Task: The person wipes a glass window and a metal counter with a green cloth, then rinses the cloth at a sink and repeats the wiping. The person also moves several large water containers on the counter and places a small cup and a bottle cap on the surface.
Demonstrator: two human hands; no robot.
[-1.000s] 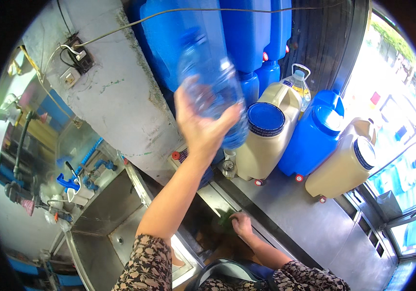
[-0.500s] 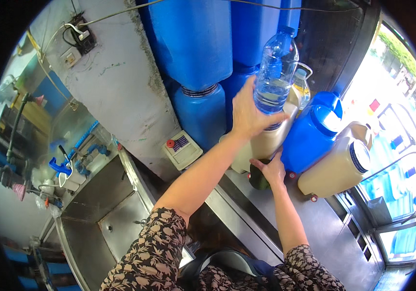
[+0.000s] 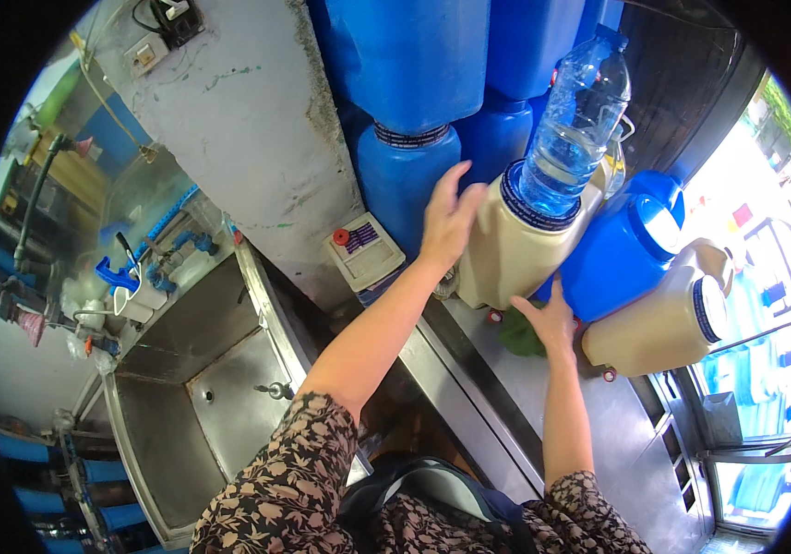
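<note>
A clear plastic bottle (image 3: 569, 129), partly filled with water, stands tilted in view on the dark blue lid (image 3: 523, 208) of a beige jug (image 3: 497, 254). My left hand (image 3: 451, 222) is open beside this jug, fingers apart and nothing in them. Lower down, my right hand (image 3: 552, 321) spreads its thumb and fingers at the foot of the jugs. Under its thumb lies a dark green thing (image 3: 519, 334), whose kind I cannot make out. A blue jug (image 3: 610, 245) leans in close to the right of the beige one.
Another beige jug with a tap (image 3: 654, 328) sits at the right on the metal counter (image 3: 612, 434). Large blue drums (image 3: 400, 65) are stacked behind. Left of the counter are a steel sink (image 3: 239, 397) and a white box with a red knob (image 3: 368, 254).
My left hand has let go of the bottle and drawn away to the left; the bottle now rests on the jug's lid. The whole view has shifted somewhat.
</note>
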